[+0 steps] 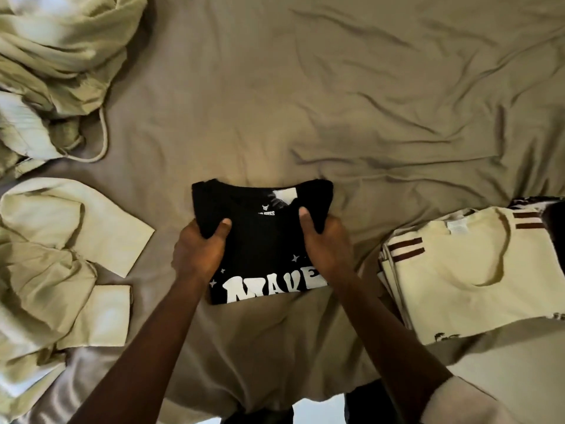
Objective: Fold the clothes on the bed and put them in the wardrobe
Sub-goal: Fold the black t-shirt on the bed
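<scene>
One black shirt (263, 240) lies folded in the near middle of the bed (336, 87). Two hands hold it: the left hand (198, 249) and right hand (324, 240) each pinch a fold of its cloth, thumb on top. White letters at its near edge read "MAVE", cut off by the right wrist. The small print under the collar is too blurred to read. One white tag (286, 197) sits at the collar. At right, a folded cream shirt (458, 270) with two pairs of brown stripes tops a pile; I cannot count the layers. At left lie two unfolded pale garments, a near heap (61, 240) and a far heap (61, 56).
</scene>
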Demonstrator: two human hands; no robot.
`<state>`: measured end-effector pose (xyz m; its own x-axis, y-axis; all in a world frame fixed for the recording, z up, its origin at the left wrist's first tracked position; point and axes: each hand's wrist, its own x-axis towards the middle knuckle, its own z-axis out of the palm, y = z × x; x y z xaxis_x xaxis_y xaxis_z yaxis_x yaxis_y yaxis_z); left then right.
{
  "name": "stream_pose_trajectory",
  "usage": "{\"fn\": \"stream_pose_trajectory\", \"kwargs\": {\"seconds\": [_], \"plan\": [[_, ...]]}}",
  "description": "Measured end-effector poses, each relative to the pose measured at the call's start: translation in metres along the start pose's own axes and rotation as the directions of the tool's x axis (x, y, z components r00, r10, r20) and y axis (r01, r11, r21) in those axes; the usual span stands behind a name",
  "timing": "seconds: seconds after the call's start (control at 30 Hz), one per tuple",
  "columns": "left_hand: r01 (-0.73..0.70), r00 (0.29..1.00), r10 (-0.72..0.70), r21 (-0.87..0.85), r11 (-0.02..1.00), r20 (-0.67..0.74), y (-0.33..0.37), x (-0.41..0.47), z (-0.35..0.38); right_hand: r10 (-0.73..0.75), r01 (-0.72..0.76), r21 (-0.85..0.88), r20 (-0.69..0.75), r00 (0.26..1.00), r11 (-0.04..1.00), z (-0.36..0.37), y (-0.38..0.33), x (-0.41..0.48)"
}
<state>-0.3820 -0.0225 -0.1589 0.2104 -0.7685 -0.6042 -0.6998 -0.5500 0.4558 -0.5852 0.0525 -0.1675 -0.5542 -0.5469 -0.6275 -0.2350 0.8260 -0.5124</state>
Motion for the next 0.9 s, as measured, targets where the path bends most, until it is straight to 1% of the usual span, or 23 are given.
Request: {"fn": "stream_pose_trajectory", "kwargs": {"seconds": [0.07, 0.13, 0.17, 0.2, 0.23, 0.27, 0.33, 0.37, 0.43, 0.53, 0.6, 0.63, 0.67, 0.73, 0.8, 0.83, 0.9], "plan": [[-0.157, 0.982, 0.162, 0.058, 0.986, -0.093, 0.0, -0.015, 0.003, 0.021, -0.024, -0.025, -0.127, 0.992, 0.999, 0.006, -0.002, -0.004], [-0.289, 0.934, 0.31, 0.134, 0.948, -0.178, 0.0, -0.038, 0.008, 0.031, -0.028, 0.015, -0.233, 0.972, 0.999, 0.006, -0.002, -0.01], [-0.323, 0.914, 0.349, 0.148, 0.935, -0.205, 0.001, -0.05, 0.009, 0.047, -0.028, 0.078, -0.256, 0.966, 0.997, 0.004, -0.004, -0.012], [-0.359, 0.897, 0.381, 0.134, 0.924, -0.225, 0.005, -0.062, 0.014, 0.075, -0.024, 0.183, -0.276, 0.958, 0.983, -0.004, -0.001, -0.013], [-0.381, 0.886, 0.393, 0.096, 0.92, -0.248, 0.013, -0.075, 0.016, 0.1, -0.018, 0.275, -0.286, 0.953, 0.961, -0.015, 0.0, -0.014], [-0.397, 0.88, 0.394, 0.042, 0.917, -0.265, 0.02, -0.083, 0.015, 0.119, -0.012, 0.33, -0.306, 0.944, 0.944, -0.025, 0.0, -0.015], [-0.46, 0.868, 0.425, -0.092, 0.883, -0.257, 0.045, -0.112, 0.026, 0.139, 0.002, 0.35, -0.378, 0.915, 0.937, -0.071, 0.012, -0.018], [-0.484, 0.865, 0.44, -0.173, 0.858, -0.24, 0.058, -0.127, 0.037, 0.138, 0.011, 0.335, -0.419, 0.897, 0.942, -0.101, 0.021, -0.02], [-0.495, 0.869, 0.462, -0.333, 0.803, -0.178, 0.079, -0.152, 0.062, 0.074, 0.072, 0.265, -0.5, 0.863, 0.961, -0.159, 0.038, -0.025], [-0.401, 0.906, 0.418, -0.458, 0.793, -0.069, 0.111, -0.197, 0.125, -0.028, 0.162, 0.19, -0.56, 0.828, 0.968, -0.25, 0.076, -0.027], [-0.337, 0.927, 0.374, -0.514, 0.789, -0.033, 0.123, -0.22, 0.163, -0.061, 0.173, 0.158, -0.541, 0.839, 0.972, -0.287, 0.101, -0.015], [-0.301, 0.94, 0.341, -0.532, 0.791, -0.025, 0.128, -0.233, 0.185, -0.065, 0.154, 0.13, -0.52, 0.852, 0.979, -0.306, 0.118, -0.007], [-0.271, 0.952, 0.304, -0.524, 0.807, -0.024, 0.129, -0.237, 0.201, -0.06, 0.131, 0.118, -0.472, 0.879, 0.984, -0.315, 0.132, 0.006], [-0.183, 0.979, 0.204, -0.448, 0.875, 0.0, 0.121, -0.247, 0.231, -0.008, 0.043, 0.113, -0.296, 0.955, 0.993, -0.328, 0.166, 0.033], [-0.11, 0.989, 0.135, -0.301, 0.947, 0.065, 0.105, -0.255, 0.252, 0.036, -0.029, 0.049, -0.141, 0.989, 0.998, -0.326, 0.194, 0.048], [-0.11, 0.988, 0.134, -0.255, 0.961, 0.08, 0.098, -0.258, 0.258, 0.039, -0.039, 0.003, -0.101, 0.994, 0.999, -0.325, 0.203, 0.051], [-0.146, 0.984, 0.165, -0.237, 0.961, 0.065, 0.089, -0.263, 0.261, 0.007, -0.013, -0.065, -0.085, 0.996, 0.998, -0.323, 0.209, 0.048]]}}
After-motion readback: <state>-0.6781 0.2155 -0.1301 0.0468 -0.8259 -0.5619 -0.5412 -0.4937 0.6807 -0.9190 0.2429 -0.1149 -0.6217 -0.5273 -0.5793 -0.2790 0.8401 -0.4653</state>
